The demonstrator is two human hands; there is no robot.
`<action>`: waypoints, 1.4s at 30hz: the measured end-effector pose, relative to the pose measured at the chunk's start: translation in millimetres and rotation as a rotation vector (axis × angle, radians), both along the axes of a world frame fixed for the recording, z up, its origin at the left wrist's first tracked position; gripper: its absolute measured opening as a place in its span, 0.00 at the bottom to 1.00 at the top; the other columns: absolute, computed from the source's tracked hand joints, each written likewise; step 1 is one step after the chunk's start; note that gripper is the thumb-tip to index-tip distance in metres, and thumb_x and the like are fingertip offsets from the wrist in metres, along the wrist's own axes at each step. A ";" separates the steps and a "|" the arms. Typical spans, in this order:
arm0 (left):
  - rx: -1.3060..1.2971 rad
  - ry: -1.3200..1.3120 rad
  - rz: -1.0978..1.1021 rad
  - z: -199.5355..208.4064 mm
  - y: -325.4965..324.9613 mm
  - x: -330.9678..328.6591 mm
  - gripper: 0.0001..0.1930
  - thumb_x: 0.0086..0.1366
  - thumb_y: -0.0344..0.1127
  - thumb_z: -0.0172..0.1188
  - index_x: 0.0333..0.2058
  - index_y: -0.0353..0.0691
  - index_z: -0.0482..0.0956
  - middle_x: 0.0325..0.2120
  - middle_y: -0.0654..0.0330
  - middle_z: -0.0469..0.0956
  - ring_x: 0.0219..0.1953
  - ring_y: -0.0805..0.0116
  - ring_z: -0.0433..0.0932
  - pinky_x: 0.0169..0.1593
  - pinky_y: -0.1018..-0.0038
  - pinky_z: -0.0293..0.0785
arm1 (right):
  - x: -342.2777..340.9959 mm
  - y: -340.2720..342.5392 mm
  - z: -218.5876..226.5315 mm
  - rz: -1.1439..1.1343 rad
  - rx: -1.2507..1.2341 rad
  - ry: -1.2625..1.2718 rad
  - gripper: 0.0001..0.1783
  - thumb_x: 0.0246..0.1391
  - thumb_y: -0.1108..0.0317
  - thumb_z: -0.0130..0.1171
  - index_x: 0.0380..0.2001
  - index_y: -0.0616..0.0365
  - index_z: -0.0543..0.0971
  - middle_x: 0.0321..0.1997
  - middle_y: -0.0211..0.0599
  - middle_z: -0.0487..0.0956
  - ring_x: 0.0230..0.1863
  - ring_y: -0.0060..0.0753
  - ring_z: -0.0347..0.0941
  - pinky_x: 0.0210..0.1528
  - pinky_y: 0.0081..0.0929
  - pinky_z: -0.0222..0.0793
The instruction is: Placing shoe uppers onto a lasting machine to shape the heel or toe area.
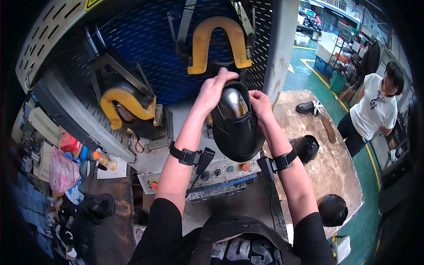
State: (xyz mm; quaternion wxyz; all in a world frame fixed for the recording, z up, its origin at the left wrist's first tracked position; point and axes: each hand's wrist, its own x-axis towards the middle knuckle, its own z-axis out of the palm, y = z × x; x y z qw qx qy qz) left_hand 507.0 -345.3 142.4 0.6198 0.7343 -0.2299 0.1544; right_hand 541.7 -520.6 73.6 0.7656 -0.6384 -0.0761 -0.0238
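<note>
A black shoe upper (238,139) is in front of me at the machine, its toe toward me and its heel end toward the machine. Inside its opening shows a shiny metal form (230,100). My left hand (213,92) grips the upper's left edge near the heel, its fingers partly hidden behind it. With my right hand (261,105) I pinch the collar on the right side. Just beyond the heel hangs a yellow U-shaped clamp pad (218,33). At the left, a second yellow clamp pad (117,104) surrounds another form.
Below the upper runs a control panel (212,174) with knobs and red buttons. On the right, a worn table (318,176) carries a laced shoe (308,107), a brown sole (328,129) and black uppers (305,148). A person (373,104) stands beyond it. Black boots (95,212) lie lower left.
</note>
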 end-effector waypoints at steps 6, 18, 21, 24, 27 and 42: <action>0.223 -0.128 0.119 -1.5 -4.6 -11.2 0.33 0.67 0.59 0.32 0.38 0.35 0.78 0.40 0.53 0.77 0.49 0.57 0.72 0.54 0.71 0.63 | -107.0 -22.2 -39.8 0.178 0.242 0.453 0.25 0.58 0.49 0.48 0.47 0.59 0.73 0.43 0.35 0.77 0.44 0.26 0.73 0.44 0.23 0.69; 0.378 -0.549 0.110 -24.0 -2.2 -13.3 0.31 0.68 0.56 0.32 0.37 0.34 0.77 0.40 0.55 0.76 0.53 0.54 0.68 0.61 0.61 0.55 | -98.6 56.4 -157.1 -0.243 0.587 0.788 0.18 0.59 0.51 0.46 0.41 0.52 0.75 0.36 0.32 0.78 0.36 0.27 0.75 0.35 0.23 0.70; 0.367 -0.564 0.068 -26.3 -8.8 -19.6 0.32 0.67 0.57 0.32 0.40 0.34 0.77 0.44 0.54 0.74 0.57 0.54 0.64 0.63 0.61 0.49 | -46.5 61.0 -214.5 -0.466 0.002 0.277 0.26 0.61 0.53 0.43 0.29 0.68 0.77 0.29 0.46 0.78 0.27 0.45 0.74 0.33 0.37 0.66; 0.295 -0.557 0.058 -47.9 -4.2 -36.0 0.31 0.69 0.53 0.27 0.50 0.33 0.71 0.52 0.52 0.69 0.61 0.51 0.58 0.64 0.59 0.44 | -15.4 58.7 -217.9 -0.565 -0.519 -0.043 0.23 0.58 0.53 0.47 0.30 0.67 0.78 0.28 0.55 0.77 0.31 0.50 0.75 0.36 0.38 0.66; -0.003 -0.361 0.194 -97.1 0.6 -81.9 0.23 0.69 0.44 0.34 0.51 0.34 0.69 0.53 0.49 0.67 0.60 0.50 0.59 0.61 0.61 0.53 | -3.6 64.2 -202.9 -0.558 -0.507 -0.190 0.17 0.49 0.62 0.55 0.38 0.62 0.77 0.36 0.56 0.76 0.41 0.53 0.73 0.44 0.38 0.66; -0.395 0.346 0.705 -203.1 155.2 -225.9 0.14 0.69 0.35 0.43 0.31 0.32 0.75 0.21 0.61 0.75 0.24 0.76 0.72 0.32 0.79 0.70 | 109.2 58.8 -249.3 -0.676 -0.657 -0.168 0.23 0.55 0.61 0.51 0.50 0.67 0.70 0.52 0.48 0.73 0.51 0.41 0.69 0.49 0.32 0.65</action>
